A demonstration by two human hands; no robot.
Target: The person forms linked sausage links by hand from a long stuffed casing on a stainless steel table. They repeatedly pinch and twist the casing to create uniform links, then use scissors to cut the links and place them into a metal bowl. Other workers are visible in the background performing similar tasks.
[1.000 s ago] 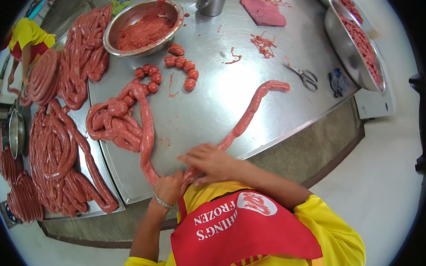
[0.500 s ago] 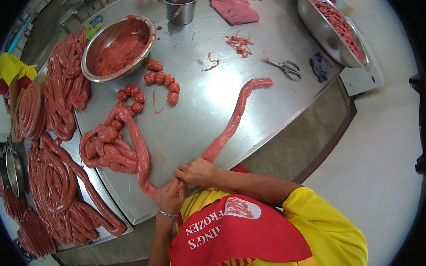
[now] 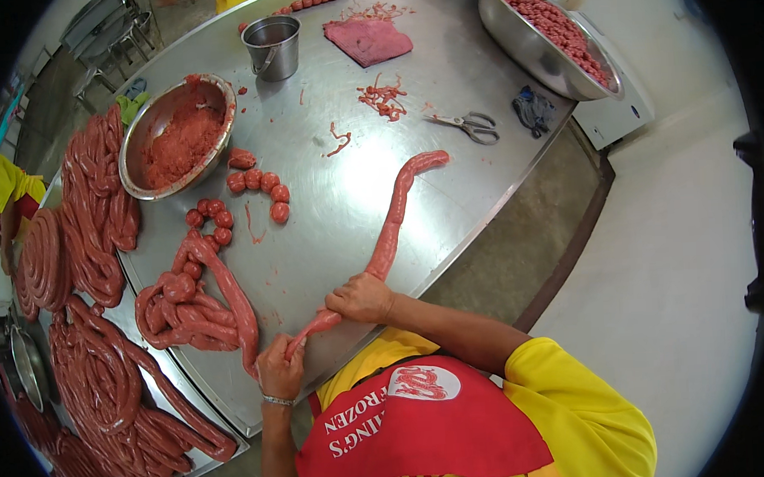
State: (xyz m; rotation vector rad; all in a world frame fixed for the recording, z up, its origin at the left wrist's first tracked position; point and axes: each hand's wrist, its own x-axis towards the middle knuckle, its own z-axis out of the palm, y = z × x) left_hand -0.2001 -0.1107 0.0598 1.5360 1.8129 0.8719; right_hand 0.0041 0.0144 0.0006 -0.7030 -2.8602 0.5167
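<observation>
My left hand (image 3: 280, 369) is closed round a long raw sausage at the table's near edge. My right hand (image 3: 361, 299) grips the same sausage farther up and to the right. Between them runs a short, uneven stretch of casing (image 3: 317, 321), thinner near the left hand. Beyond my right hand the filled sausage (image 3: 390, 230) lies across the table to a rounded end. On the left side it continues into a looped heap of sausage (image 3: 194, 319). Small round tied links (image 3: 215, 213) adjoin that heap, and a separate short string of links (image 3: 265, 186) lies nearby.
A metal bowl of minced meat (image 3: 182, 145) stands left of a small bucket (image 3: 273, 51). Scissors (image 3: 471, 125), a dark crumpled cloth (image 3: 533, 111) and a pink cloth (image 3: 369, 41) lie farther off. Sausage coils (image 3: 106, 361) cover the left table. A large bowl (image 3: 553, 48) sits far right.
My hands, together before, have moved apart, showing a stretch of sausage between them. The view has shifted, so the table's things appear farther left and lower.
</observation>
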